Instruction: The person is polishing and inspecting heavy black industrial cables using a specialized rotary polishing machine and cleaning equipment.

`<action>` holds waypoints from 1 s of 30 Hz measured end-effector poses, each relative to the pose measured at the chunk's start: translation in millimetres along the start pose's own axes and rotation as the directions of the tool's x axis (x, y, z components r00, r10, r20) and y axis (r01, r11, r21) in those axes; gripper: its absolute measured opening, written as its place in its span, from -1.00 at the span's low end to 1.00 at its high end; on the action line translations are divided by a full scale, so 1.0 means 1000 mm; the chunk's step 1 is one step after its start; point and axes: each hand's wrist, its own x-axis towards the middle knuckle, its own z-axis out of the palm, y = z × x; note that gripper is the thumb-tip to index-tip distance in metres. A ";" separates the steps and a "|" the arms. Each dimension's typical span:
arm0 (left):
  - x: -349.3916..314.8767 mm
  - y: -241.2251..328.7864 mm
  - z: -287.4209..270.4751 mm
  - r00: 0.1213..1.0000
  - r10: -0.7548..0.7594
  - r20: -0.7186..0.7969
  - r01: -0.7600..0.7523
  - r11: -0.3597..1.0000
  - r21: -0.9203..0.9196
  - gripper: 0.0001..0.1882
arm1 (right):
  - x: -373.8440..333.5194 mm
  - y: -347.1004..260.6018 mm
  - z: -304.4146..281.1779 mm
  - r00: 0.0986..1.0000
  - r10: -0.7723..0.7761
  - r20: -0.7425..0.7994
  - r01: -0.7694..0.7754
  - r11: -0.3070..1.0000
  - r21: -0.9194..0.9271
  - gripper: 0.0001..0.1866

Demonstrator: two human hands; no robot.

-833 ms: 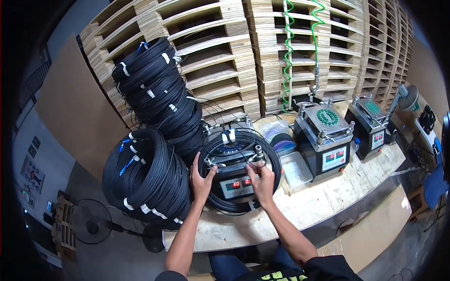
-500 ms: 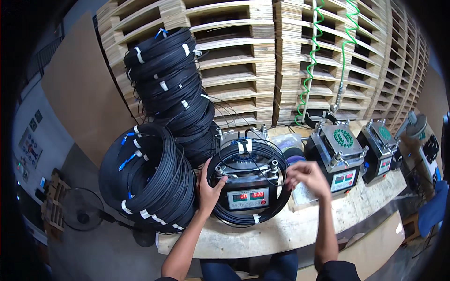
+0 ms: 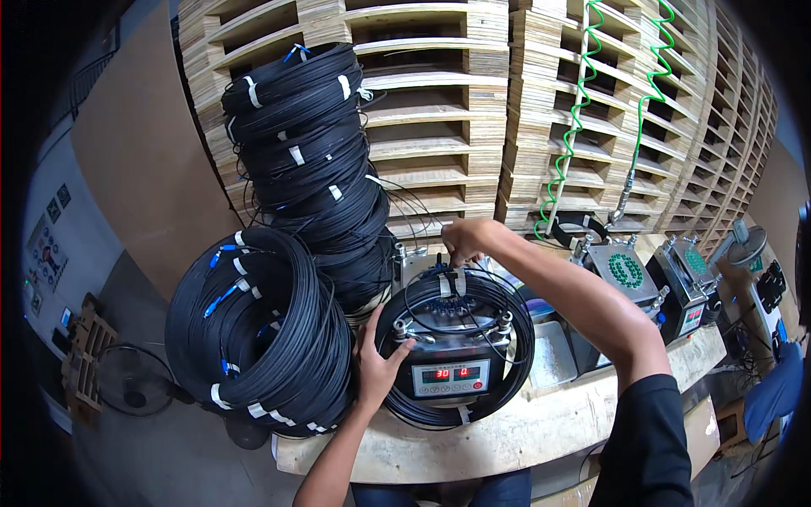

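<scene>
A coil of black cable (image 3: 525, 351) lies around a black box-shaped machine (image 3: 498, 370) with a metal top, corner posts and a lit red digital panel. White tape binds the coil at top and bottom. My left hand (image 3: 378, 362) rests at the machine's left side with its thumb stretched toward the front left post. Its fingers lie spread along the coil's left edge. Over the back of the machine, my right hand (image 3: 466, 240) is bent down with curled fingers beside a back corner post. Whatever those fingers hold is hidden.
Left of the machine stands a thick stack of black cable coils (image 3: 317, 338) with blue connectors; a taller cable stack (image 3: 308, 160) rises behind. Two similar machines (image 3: 621, 270) (image 3: 688, 279) stand right on the wooden table (image 3: 405, 456). Pallets (image 3: 422, 101) and green coiled hoses (image 3: 568, 139) are behind.
My right hand has moved from the machine's right side up and left to its back edge, the forearm now crossing the right side. My left hand stays put. The red display reads differently.
</scene>
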 end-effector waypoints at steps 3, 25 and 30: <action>0.003 0.003 0.000 1.000 -0.016 -0.009 0.016 1.000 -0.022 -0.22 | 0.015 -0.002 0.020 0.984 -0.018 -0.177 -0.006 0.991 -0.131 -0.68; 0.075 0.102 -0.020 0.978 0.209 0.022 -0.208 0.976 -0.061 -0.73 | -0.082 0.003 0.106 0.529 0.323 -0.785 0.302 0.792 0.530 -0.79; 0.188 0.089 0.043 0.771 0.142 0.621 -0.369 0.894 0.254 -0.69 | -0.085 -0.029 0.125 0.347 0.477 -0.808 0.237 0.789 0.567 -0.76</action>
